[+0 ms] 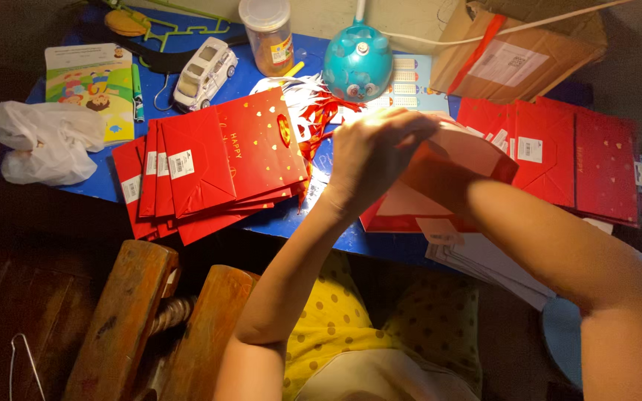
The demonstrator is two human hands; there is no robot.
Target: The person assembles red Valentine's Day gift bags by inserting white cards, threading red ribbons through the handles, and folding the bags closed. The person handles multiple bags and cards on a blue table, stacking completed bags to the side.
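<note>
My left hand (371, 152) grips the top edge of an opened red paper gift bag (461, 165) held over the blue table (105, 182). My right forearm goes down into the bag's mouth, so my right hand is hidden inside it. To the left lies a fanned stack of flat red gift bags (209, 167) with white stickers and small gold hearts. Another row of flat red bags (566, 152) lies to the right. Red and white ribbon handles (317, 104) lie loose behind the bag.
At the back stand a teal round lamp (358, 63), a clear jar (267, 37), a white toy car (203, 73), a cardboard box (518, 48) and a picture book (94, 85). A white plastic bag (46, 141) lies at left. A wooden stool (154, 319) stands below.
</note>
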